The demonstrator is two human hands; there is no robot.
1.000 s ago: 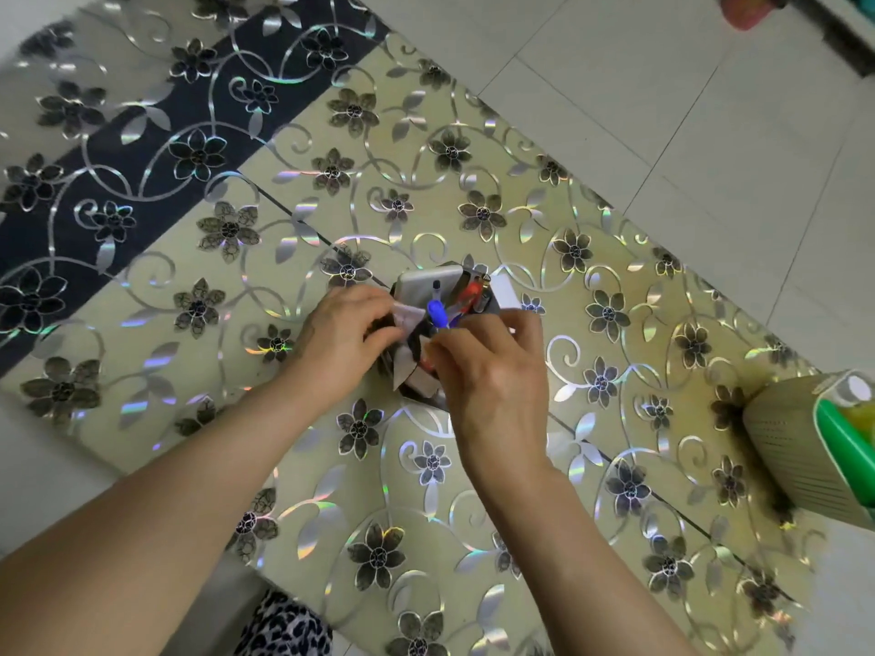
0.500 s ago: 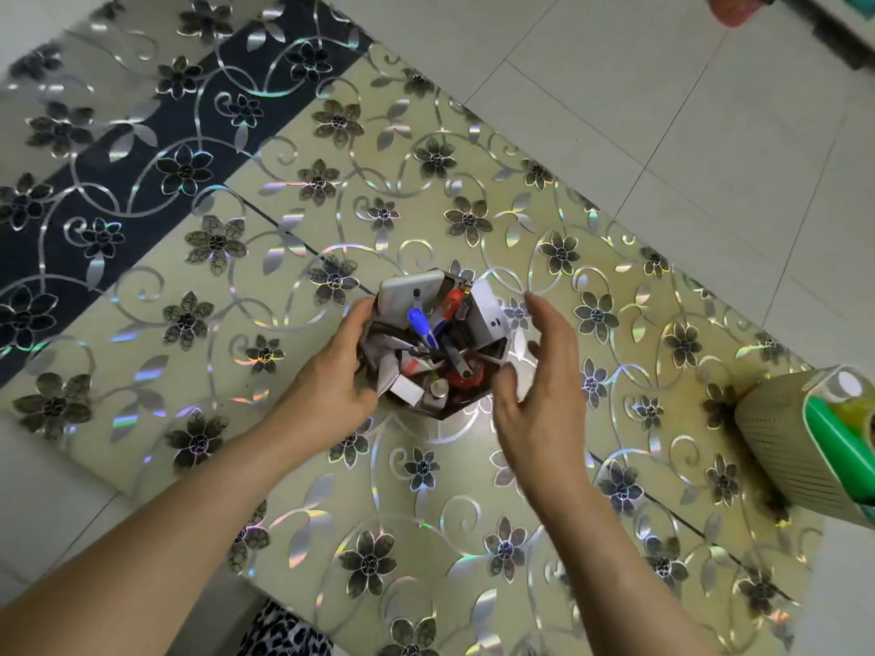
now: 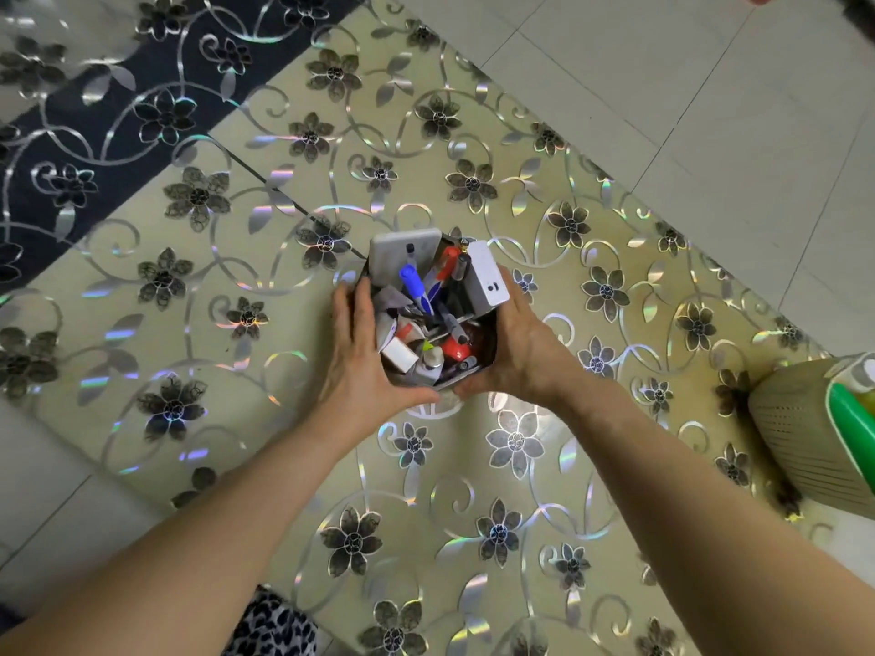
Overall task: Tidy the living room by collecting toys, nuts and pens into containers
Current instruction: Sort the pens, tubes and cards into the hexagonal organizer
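A dark hexagonal pen holder (image 3: 487, 345) stands on the flower-patterned table top (image 3: 236, 286). It is crammed with pens, among them a blue-capped pen (image 3: 411, 281) and a red one (image 3: 447, 265), plus two white flat devices and small bits. My left hand (image 3: 362, 357) wraps its left side and my right hand (image 3: 518, 352) wraps its right side, the fingers meeting under the near edge. Whether the holder is lifted off the table I cannot tell.
A beige perforated basket (image 3: 795, 428) with a green object (image 3: 852, 433) in it stands at the table's right edge. White floor tiles (image 3: 663, 87) lie beyond the table. Leopard-print fabric (image 3: 274, 627) shows at the bottom.
Both hands left the pens at the top of the holder, spread apart, then closed around its two sides. The camera view shifted slightly.
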